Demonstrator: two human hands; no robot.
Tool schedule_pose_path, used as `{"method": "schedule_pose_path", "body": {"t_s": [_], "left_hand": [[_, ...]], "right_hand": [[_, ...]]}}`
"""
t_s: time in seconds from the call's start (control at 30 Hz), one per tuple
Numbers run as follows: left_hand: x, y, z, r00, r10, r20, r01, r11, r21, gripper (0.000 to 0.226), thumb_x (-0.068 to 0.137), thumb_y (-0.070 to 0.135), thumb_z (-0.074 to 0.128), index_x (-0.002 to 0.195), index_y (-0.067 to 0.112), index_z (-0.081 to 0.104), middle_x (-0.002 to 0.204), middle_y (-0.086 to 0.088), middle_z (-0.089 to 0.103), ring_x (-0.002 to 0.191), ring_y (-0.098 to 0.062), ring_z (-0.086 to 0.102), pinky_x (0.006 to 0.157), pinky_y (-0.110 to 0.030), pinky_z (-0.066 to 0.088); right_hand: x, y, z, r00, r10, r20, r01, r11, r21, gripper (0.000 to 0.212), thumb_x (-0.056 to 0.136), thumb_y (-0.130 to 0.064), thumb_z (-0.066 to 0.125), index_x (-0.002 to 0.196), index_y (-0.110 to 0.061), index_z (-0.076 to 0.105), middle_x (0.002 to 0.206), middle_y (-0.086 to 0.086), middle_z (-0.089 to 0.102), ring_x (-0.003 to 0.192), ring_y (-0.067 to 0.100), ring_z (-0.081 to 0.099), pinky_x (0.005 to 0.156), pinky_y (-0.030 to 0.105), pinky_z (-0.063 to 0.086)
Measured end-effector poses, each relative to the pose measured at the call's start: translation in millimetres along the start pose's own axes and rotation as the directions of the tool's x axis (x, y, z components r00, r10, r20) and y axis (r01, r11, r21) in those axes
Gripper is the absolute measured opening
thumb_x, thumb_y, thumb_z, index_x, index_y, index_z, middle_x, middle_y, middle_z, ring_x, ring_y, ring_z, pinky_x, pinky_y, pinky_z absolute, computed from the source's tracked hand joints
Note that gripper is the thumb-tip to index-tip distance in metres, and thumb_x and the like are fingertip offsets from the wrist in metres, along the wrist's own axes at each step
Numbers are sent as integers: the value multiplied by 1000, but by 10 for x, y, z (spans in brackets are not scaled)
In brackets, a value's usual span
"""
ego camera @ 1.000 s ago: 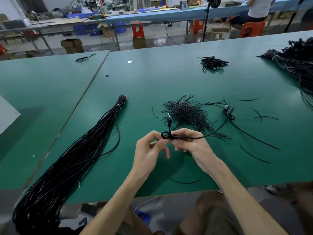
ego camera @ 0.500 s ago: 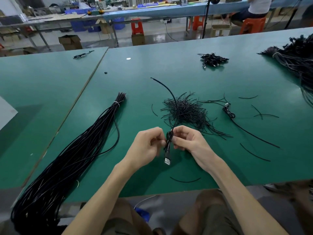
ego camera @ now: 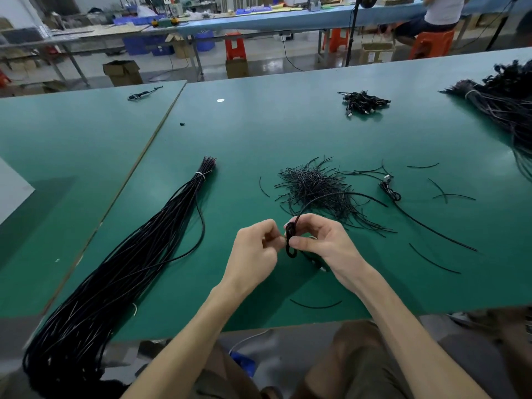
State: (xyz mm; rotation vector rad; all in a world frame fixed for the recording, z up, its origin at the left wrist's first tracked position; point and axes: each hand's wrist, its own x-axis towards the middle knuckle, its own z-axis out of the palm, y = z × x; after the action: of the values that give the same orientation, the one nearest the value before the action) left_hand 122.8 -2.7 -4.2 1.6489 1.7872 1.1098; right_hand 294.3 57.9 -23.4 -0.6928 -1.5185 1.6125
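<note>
A small coiled black cable (ego camera: 290,240) hangs upright between my two hands above the green table (ego camera: 259,133). My right hand (ego camera: 325,243) pinches the coil with thumb and fingers. My left hand (ego camera: 256,249) has its fingers curled, pinching the coil's left side. The cable's free tail (ego camera: 345,195) arcs up and to the right over a heap of short black ties (ego camera: 316,188). A connector under my right hand is mostly hidden.
A long bundle of black cables (ego camera: 123,266) lies at the left and hangs over the front edge. A coiled cable (ego camera: 390,190) lies right of the ties, loose ties (ego camera: 434,259) around it. Finished coils (ego camera: 362,102) sit farther back; another cable bundle (ego camera: 506,108) is at far right.
The cable's free tail swung from pointing up and left to arcing right. The hanging connector went out of sight beneath my right hand. The coil stays pinched between both hands.
</note>
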Motion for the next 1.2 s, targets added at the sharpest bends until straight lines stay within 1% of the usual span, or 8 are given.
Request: {"method": "schedule_pose_path", "body": {"t_s": [0.17,0.3,0.47,0.6,0.77,0.87,1.07,1.2], "left_hand": [[55,127,-60,971,-165,173,184,977,-103,27,89,17,59,64,27,58,47,-7,61,45,-18,58,75,-33,49],[158,185,-169,933,-226,280,277,948,-158,38,95,8,60,60,22,58,54,-15,58,41,-24,55,47,-23,36],[150,205,-129,727,-395,562,648,665,-371,29,99,-3,49,72,8,58,52,-2,45,35,-14,42,37,-18,30],[132,190,-109,646,-378,663,747,491,-448,28,98,-3,42,78,6,59,55,1,41,35,-9,40,33,-18,24],[148,141,-155,901,-196,387,306,920,-246,23,102,17,60,79,12,62,60,-12,64,48,-24,62,46,-21,37],[155,129,-180,976,37,216,-33,999,-22,18,98,28,69,82,24,61,65,2,69,61,-22,64,57,-20,40],[95,106,-211,840,534,102,-534,777,333,29,97,26,64,125,29,56,133,16,50,117,-7,56,91,-26,52],[147,68,-272,685,635,358,-721,520,458,46,100,28,64,144,18,55,156,9,46,150,-8,33,124,-36,27]], "right_hand": [[-17,-8,-7,999,-5,-42,6,1000,23,22,76,-11,82,96,-21,78,105,-3,74,92,15,52,88,29,47],[-27,-22,15,998,-41,-55,42,999,19,20,80,-8,79,91,-25,77,97,-7,72,86,13,51,77,20,43],[-44,-21,-6,996,-68,-60,69,998,8,26,87,9,69,92,-16,73,91,1,72,83,18,50,76,17,44],[-31,-11,-20,998,-52,-47,52,999,-3,18,90,4,68,95,-12,72,92,2,71,88,24,55,83,25,46],[-17,-16,-11,995,-21,-96,27,998,60,18,83,-24,79,101,-21,78,99,5,75,98,18,66,90,26,53],[-12,-10,-13,986,29,-162,-14,996,93,35,72,-43,84,102,-27,78,99,-1,76,97,11,68,89,26,52],[-6,-8,4,988,74,-138,-60,993,101,35,73,-40,86,104,-24,79,91,0,76,88,12,69,87,30,49],[-12,-19,17,998,28,-62,-25,999,45,28,85,-23,79,111,-12,78,108,15,77,104,25,73,95,34,57]]}}
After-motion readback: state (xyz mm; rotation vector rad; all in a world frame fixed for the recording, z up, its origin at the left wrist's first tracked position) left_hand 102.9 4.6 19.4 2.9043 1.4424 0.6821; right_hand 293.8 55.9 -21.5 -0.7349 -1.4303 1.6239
